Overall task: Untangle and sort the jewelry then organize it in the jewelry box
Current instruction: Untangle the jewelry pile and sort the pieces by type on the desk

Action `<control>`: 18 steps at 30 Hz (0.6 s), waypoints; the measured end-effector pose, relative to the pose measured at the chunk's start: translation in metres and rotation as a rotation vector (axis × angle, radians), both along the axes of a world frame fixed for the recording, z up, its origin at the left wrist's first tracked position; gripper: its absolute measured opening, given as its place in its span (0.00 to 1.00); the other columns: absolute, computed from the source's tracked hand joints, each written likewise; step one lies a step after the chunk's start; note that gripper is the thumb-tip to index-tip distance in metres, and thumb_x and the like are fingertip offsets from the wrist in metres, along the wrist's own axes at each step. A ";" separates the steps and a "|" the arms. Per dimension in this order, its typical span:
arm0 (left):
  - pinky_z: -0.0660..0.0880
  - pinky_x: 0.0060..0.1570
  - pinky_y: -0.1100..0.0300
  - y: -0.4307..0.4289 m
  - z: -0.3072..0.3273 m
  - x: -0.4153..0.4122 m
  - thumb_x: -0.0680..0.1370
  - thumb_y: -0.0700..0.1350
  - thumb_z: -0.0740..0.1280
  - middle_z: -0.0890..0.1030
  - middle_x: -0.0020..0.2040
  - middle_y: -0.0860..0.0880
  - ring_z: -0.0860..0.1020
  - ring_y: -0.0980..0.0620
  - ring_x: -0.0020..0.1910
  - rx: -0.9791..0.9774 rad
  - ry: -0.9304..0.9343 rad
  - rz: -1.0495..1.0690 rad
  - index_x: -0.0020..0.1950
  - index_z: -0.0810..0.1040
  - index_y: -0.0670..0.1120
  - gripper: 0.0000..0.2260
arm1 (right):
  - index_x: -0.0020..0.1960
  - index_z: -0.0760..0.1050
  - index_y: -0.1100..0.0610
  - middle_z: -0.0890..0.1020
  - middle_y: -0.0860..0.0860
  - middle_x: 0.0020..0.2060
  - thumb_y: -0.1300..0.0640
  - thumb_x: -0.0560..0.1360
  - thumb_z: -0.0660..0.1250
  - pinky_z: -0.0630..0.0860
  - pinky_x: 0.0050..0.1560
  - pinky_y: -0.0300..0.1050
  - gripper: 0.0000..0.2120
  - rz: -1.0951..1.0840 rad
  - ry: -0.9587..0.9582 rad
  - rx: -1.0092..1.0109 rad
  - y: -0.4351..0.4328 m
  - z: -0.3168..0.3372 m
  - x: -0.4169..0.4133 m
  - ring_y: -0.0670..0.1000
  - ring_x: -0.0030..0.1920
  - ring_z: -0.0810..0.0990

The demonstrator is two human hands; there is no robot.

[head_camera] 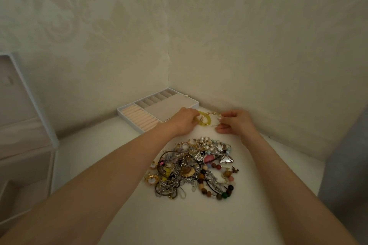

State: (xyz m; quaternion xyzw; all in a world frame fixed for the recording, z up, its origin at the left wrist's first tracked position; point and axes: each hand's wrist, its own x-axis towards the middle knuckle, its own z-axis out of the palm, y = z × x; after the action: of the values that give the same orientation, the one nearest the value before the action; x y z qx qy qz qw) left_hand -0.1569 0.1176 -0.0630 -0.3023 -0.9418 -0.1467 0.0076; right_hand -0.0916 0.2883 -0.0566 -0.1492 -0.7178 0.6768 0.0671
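Observation:
A tangled heap of jewelry (196, 167) lies mid-table: chains, beads, pearls, a silver bow pendant (226, 158). Beyond it, both hands work on one piece. My left hand (184, 120) pinches a yellow translucent ring bracelet (205, 118). My right hand (235, 121) pinches a thin gold chain (214, 114) that runs to those yellow rings. The open white jewelry box (194, 103) sits at the back left of the hands, with pink ring rolls (139, 118), a row of small slots and a wide flat compartment; all look bare.
Patterned walls meet in a corner just behind the box. A white drawer unit (23, 135) stands at the left edge of the white table (119, 145). A grey surface (346, 155) borders the table on the right.

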 end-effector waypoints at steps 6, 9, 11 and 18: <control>0.63 0.66 0.58 -0.010 0.006 0.006 0.79 0.37 0.59 0.66 0.72 0.43 0.65 0.45 0.70 0.012 -0.113 -0.022 0.73 0.62 0.43 0.22 | 0.55 0.74 0.68 0.80 0.61 0.34 0.72 0.74 0.65 0.81 0.30 0.40 0.10 0.032 -0.012 0.035 -0.001 0.002 -0.001 0.48 0.25 0.81; 0.65 0.66 0.57 -0.021 0.013 0.019 0.79 0.37 0.60 0.65 0.73 0.43 0.66 0.46 0.70 0.021 -0.162 -0.036 0.74 0.61 0.42 0.22 | 0.57 0.74 0.67 0.81 0.59 0.35 0.71 0.74 0.66 0.81 0.32 0.39 0.12 0.034 0.001 0.094 -0.002 0.001 -0.001 0.48 0.28 0.81; 0.65 0.64 0.58 -0.029 0.022 0.028 0.80 0.40 0.62 0.67 0.70 0.43 0.68 0.47 0.68 -0.026 -0.143 -0.041 0.71 0.65 0.43 0.20 | 0.57 0.77 0.65 0.80 0.56 0.37 0.69 0.73 0.68 0.80 0.33 0.40 0.12 0.019 0.023 0.287 -0.002 0.004 0.002 0.48 0.31 0.80; 0.69 0.51 0.66 -0.048 0.044 0.072 0.77 0.48 0.67 0.74 0.62 0.49 0.74 0.53 0.59 0.011 -0.145 -0.140 0.65 0.71 0.46 0.17 | 0.44 0.81 0.55 0.80 0.48 0.38 0.59 0.70 0.74 0.70 0.37 0.34 0.04 0.551 -0.123 0.823 0.002 0.035 0.032 0.44 0.37 0.75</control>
State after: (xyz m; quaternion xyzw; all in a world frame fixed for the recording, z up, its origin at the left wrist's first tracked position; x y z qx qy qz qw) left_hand -0.0847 0.0691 -0.0191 -0.3559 -0.9156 -0.1737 -0.0693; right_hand -0.0594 0.2908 -0.0218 0.0453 -0.9406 0.3201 -0.1036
